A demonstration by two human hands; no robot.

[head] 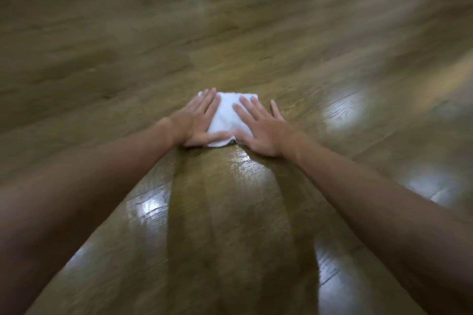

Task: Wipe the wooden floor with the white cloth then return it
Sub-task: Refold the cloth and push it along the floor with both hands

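Small white folded terry cloth [230, 116] lies flat on glossy brown wood-plank floor [230, 212], mid-frame, slightly rumpled, near edge wavy. Floor shows bright glare patches and grain; far part is motion-blurred.

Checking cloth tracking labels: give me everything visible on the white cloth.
The white cloth is a small, soft-looking fabric piece, apparently terry-like, folded or bunched into a rough rectangle with a wavy near edge. It lies flat on the wooden floor, straight ahead at arm's reach. The left hand presses flat on its left side, the right hand on its right side, fingers straight and spread; the right hand's outer fingers rest on the floor beyond the cloth. Motion blur hides finer texture.
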